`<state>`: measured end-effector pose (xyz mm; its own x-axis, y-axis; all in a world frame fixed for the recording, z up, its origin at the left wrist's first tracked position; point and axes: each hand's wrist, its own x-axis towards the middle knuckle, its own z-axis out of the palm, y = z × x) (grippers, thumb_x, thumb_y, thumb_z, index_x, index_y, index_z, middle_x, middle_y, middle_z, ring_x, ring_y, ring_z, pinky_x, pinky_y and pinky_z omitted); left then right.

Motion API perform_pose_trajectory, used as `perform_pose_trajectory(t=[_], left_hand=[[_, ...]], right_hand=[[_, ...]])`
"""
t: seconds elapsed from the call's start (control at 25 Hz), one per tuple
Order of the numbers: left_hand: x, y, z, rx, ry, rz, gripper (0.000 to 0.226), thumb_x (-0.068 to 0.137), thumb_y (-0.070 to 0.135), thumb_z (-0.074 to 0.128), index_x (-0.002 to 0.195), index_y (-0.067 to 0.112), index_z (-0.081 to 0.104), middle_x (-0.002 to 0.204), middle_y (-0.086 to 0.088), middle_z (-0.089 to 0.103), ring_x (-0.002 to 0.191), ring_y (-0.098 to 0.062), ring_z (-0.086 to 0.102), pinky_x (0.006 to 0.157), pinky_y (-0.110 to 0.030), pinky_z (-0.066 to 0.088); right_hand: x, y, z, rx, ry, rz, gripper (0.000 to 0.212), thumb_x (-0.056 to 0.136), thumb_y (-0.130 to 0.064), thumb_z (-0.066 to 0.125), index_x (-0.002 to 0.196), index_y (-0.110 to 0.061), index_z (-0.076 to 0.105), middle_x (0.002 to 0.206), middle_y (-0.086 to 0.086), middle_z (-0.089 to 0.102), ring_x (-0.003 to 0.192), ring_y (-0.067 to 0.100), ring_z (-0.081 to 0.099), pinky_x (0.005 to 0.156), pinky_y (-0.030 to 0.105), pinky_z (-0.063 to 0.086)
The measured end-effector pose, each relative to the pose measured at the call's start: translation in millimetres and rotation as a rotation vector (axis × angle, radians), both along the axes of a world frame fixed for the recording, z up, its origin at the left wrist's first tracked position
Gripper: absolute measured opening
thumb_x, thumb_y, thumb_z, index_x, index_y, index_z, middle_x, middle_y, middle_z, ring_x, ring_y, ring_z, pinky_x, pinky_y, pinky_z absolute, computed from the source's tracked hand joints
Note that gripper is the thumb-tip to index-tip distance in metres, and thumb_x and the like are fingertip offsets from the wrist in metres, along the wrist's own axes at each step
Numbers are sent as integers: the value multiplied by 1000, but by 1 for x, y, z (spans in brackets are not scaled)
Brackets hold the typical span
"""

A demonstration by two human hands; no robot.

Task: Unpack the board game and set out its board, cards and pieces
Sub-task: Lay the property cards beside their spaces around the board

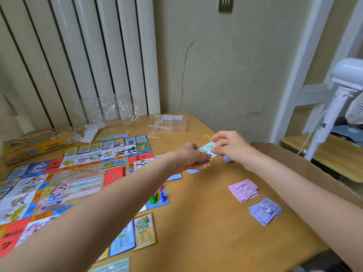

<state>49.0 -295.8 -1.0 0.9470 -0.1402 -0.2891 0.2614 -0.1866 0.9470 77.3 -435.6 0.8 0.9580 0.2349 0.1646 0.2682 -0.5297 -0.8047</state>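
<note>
You're well into the job: the board (64, 185) lies unfolded at 9 o'clock on the table (206, 232), pawns (157, 197) stand on its near corner, cards (135, 234) sit at 6 o'clock, and pink notes (243, 190) and purple notes (265, 211) are stacked at 3 o'clock. Your left hand (189, 157) and right hand (228, 147) both pinch a green note bundle (207, 150) above the table's centre. It looks like only these remaining notes need laying out.

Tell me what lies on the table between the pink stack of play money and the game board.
In the head view, only bare wooden table lies between the pink play money stack and the game board; the pawns stand on the board's corner itself.
</note>
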Motion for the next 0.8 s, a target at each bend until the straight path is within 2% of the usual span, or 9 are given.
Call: perform_pose_trajectory(t=[0.08,0.2,0.28,0.36,0.44,0.56,0.68,0.8], left_hand=[[8,-25,-8,52,-46,-14,18,91,-3,51,77,7,48,73,-9,55,35,-3,56,48,-11,50],[20,-59,-25,140,-49,-33,25,90,-7,50,71,9,48,66,-7,55,35,-4,55,53,-16,52],[28,-76,-37,316,-106,-57,11,89,-3,52,84,5,57,71,-10,67,58,-18,64,77,-31,57],[29,-82,-41,541,-215,-98,25,88,6,54,112,4,59,105,-15,68,94,-28,64,91,-32,50],[25,-82,-38,686,-262,-189,31,89,18,57,118,9,58,117,-11,62,108,-26,58,86,-26,45],[10,-85,-31,925,-250,-419,45,85,39,62,118,9,58,112,-6,58,101,-21,55,73,-24,40],[3,-95,-31,1131,-313,-506,51,84,37,65,120,3,55,104,-8,53,94,-21,51,58,-24,36],[2,-105,-26,1210,-324,-525,48,84,34,65,120,2,57,93,-6,51,87,-20,48,50,-20,31]], right_hand=[[14,-34,-7,7,190,-109,22,80,11,62,98,-2,61,62,6,57,50,14,49,48,16,44],[34,-70,-23,-197,200,-259,23,74,7,66,96,0,68,67,13,62,43,10,52,56,19,45],[41,-80,-32,-329,176,-329,24,72,3,68,94,-6,71,73,12,66,35,0,50,63,20,45],[42,-81,-37,-400,149,-344,23,75,0,67,96,-9,71,80,10,66,46,3,53,60,18,43],[45,-79,-43,-438,128,-344,22,78,-1,65,98,-10,71,96,11,67,69,15,58,63,19,45],[44,-76,-48,-540,110,-354,22,80,0,61,97,-12,69,113,12,64,100,26,60,82,28,48],[41,-77,-45,-644,-25,-319,23,81,-3,62,102,-11,66,115,13,57,109,30,55,87,30,43],[34,-75,-34,-541,-130,-221,22,85,-2,54,101,-11,67,108,10,62,102,25,58,82,25,40]])
